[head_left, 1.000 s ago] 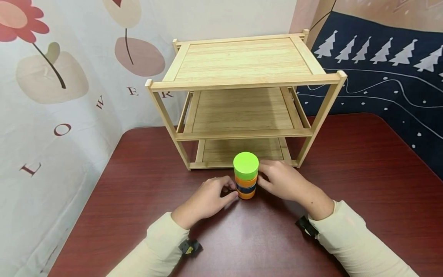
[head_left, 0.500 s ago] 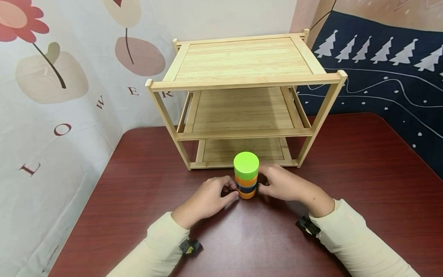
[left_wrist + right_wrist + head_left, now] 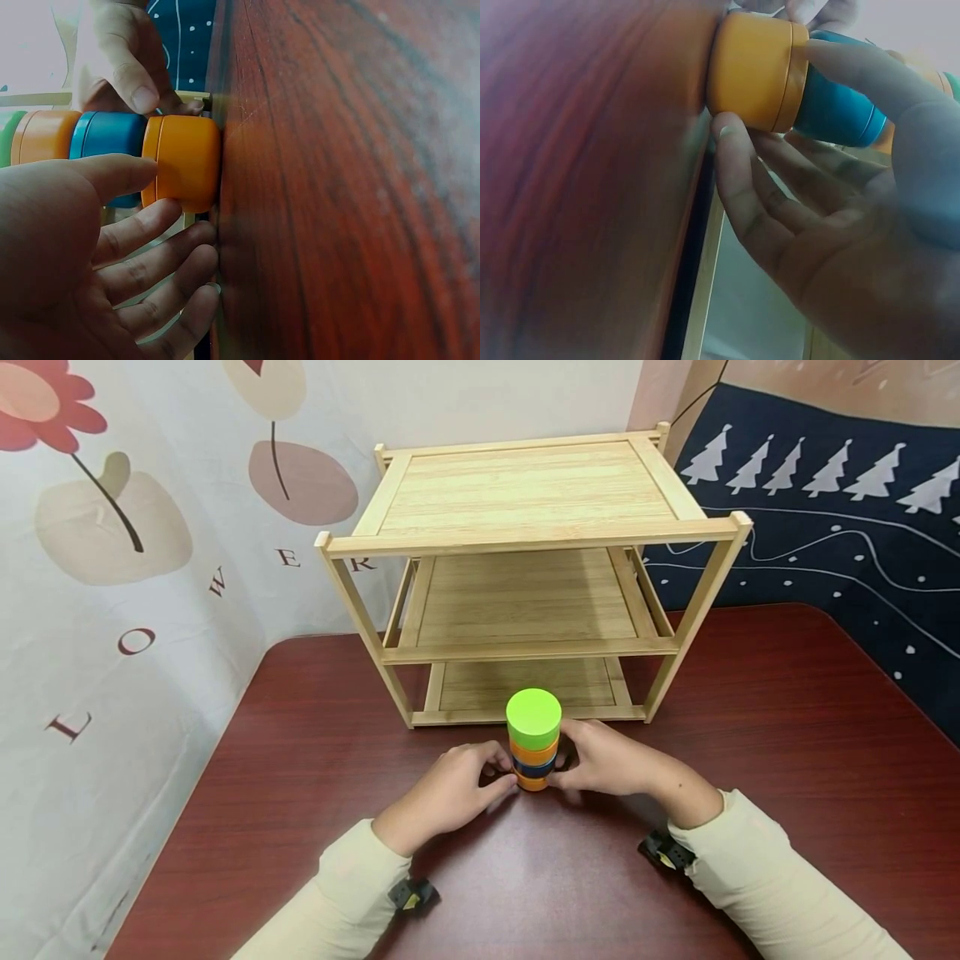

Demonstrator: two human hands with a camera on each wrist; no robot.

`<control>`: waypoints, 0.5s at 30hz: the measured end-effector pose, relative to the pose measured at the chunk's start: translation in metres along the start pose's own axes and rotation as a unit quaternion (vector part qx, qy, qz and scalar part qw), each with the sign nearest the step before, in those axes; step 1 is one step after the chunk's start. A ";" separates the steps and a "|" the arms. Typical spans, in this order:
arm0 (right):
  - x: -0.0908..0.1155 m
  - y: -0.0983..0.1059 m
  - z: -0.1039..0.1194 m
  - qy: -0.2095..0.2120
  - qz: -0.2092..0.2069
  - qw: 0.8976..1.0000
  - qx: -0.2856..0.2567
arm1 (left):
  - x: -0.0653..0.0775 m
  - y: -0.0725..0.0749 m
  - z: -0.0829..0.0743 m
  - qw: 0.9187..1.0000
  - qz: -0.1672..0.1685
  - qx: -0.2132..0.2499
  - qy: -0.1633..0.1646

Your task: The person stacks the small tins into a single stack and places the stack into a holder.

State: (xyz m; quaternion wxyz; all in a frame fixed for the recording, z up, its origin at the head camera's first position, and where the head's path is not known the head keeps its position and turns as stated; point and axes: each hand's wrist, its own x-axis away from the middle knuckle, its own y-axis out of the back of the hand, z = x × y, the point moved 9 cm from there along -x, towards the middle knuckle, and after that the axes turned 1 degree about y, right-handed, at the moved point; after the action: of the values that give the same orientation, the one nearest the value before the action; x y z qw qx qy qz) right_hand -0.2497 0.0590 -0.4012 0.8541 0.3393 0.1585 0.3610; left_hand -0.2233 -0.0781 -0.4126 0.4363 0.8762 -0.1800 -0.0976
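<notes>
A column of small round lidded jars stands upright on the table. At its top is a green jar (image 3: 534, 720), then an orange jar (image 3: 534, 752), a dark blue jar (image 3: 534, 770) and a lower orange jar (image 3: 187, 161) at the base. My left hand (image 3: 450, 787) pinches the lower orange jar between thumb and index finger, its other fingers spread loosely. From the opposite side, my right hand (image 3: 613, 760) grips the same jar near the lid seam, thumb in front and fingers behind, as the right wrist view shows.
Just behind the jars stands a three-tier light wooden shelf (image 3: 525, 652), its bottom front rail close to them. Everything rests on a dark red wood table (image 3: 315, 718). Printed cloths (image 3: 810, 552) hang at the back and left.
My right hand has come down and a little nearer along the column, and its thumb now lies on the lower orange jar. The left hand and the jars hold still.
</notes>
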 end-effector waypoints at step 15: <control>0.000 -0.005 0.002 -0.024 0.008 1.000 -0.002 | 0.000 -0.001 0.000 1.000 0.002 -0.006 -0.001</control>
State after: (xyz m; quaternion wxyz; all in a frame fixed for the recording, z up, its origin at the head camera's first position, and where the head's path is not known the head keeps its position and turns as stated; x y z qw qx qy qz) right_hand -0.2464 0.0552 -0.4026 0.8553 0.3473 0.1350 0.3600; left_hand -0.2229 -0.0779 -0.4131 0.4415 0.8731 -0.1814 -0.0991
